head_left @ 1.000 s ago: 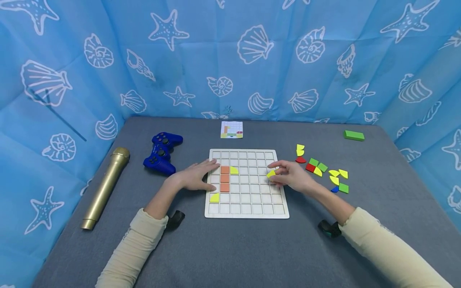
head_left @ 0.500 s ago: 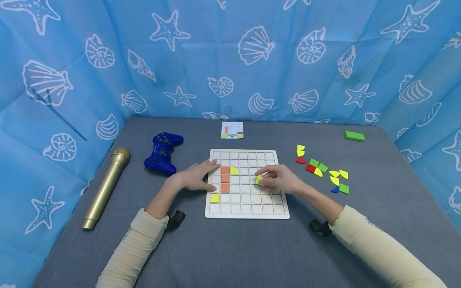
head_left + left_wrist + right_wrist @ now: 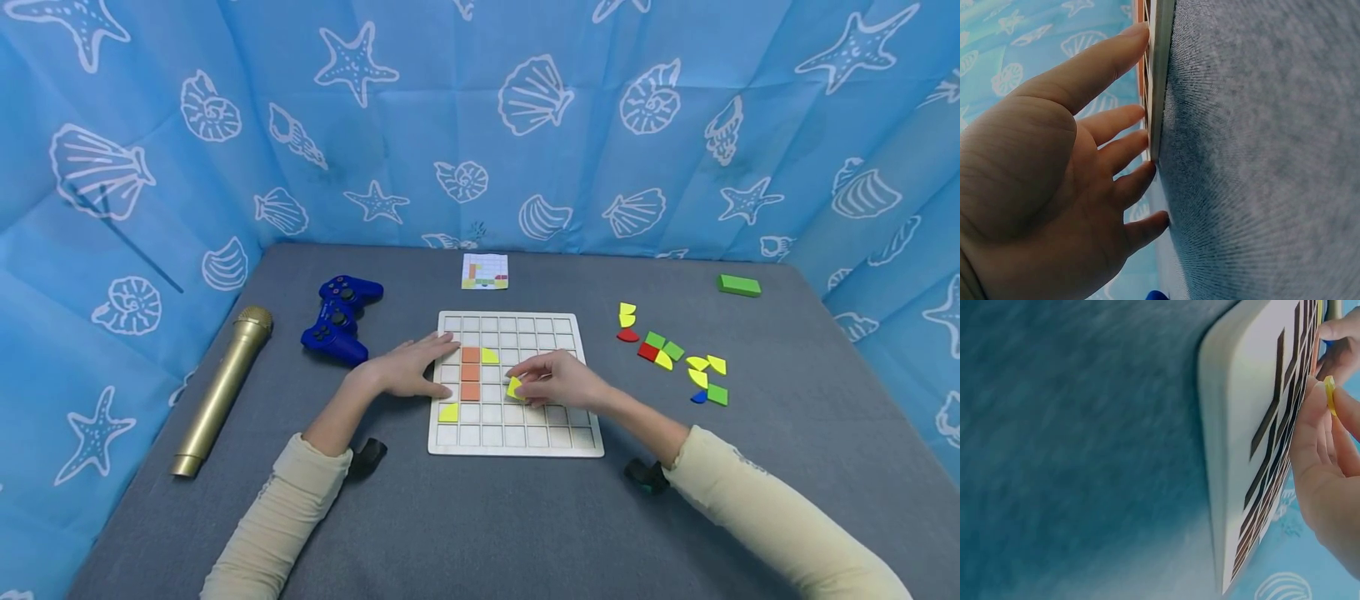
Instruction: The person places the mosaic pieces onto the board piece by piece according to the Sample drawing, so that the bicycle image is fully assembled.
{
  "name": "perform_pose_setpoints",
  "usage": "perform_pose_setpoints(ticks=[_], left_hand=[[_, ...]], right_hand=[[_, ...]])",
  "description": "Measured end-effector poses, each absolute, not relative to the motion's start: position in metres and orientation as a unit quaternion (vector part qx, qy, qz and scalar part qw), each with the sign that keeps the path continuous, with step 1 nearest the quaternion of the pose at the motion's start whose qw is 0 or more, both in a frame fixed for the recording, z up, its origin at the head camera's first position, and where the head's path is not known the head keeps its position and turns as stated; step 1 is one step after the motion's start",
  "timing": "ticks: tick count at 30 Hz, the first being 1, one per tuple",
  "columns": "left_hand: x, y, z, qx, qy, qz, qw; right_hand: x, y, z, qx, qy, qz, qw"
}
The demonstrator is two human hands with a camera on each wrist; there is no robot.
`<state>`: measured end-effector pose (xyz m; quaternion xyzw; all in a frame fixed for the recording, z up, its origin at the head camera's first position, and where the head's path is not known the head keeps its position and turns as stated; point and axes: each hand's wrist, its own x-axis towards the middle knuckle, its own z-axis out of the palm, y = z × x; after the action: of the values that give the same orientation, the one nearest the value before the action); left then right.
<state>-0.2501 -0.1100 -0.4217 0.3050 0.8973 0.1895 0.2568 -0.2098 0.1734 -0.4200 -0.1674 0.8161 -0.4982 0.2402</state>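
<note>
My right hand [image 3: 558, 380] pinches a yellow tile [image 3: 514, 389] between thumb and fingers, over the middle of the white gridded board [image 3: 525, 435]. In the right wrist view the tile [image 3: 1330, 395] shows edge-on. Fingers spread, my left hand [image 3: 408, 367] rests on the board's left edge; the left wrist view shows its thumb and fingertips along the rim [image 3: 1159, 81]. Three orange square tiles [image 3: 470, 372] form a column on the board. Beside the top one sits a yellow quarter-round tile [image 3: 490, 357], and another yellow tile [image 3: 448, 412] lies lower left.
Loose red, green, yellow and blue tiles [image 3: 672, 351] lie right of the board. Behind it is a small pattern card [image 3: 484, 272]. A green block [image 3: 739, 286] stands back right. A blue game controller [image 3: 339, 321] and gold microphone [image 3: 223, 392] lie left.
My right hand has carried the yellow tile leftward across the board, from its right edge to near the middle. The left hand has stayed on the board's left edge.
</note>
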Motion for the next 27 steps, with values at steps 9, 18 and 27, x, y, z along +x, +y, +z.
perform_pose_setpoints(ticks=[9,18,27], left_hand=[[-0.249,-0.109,-0.421,0.3,0.9,0.187,0.256],[-0.25,-0.11,-0.422,0.311,0.896,0.192,0.252],[-0.25,-0.11,-0.422,0.307,0.897,0.192,0.252]], right_hand=[[-0.205,0.153,-0.418,-0.16,0.818,-0.494,0.247],[-0.201,0.137,-0.42,-0.169,0.815,-0.49,0.258],[-0.196,0.12,-0.416,-0.166,0.829,-0.47,0.252]])
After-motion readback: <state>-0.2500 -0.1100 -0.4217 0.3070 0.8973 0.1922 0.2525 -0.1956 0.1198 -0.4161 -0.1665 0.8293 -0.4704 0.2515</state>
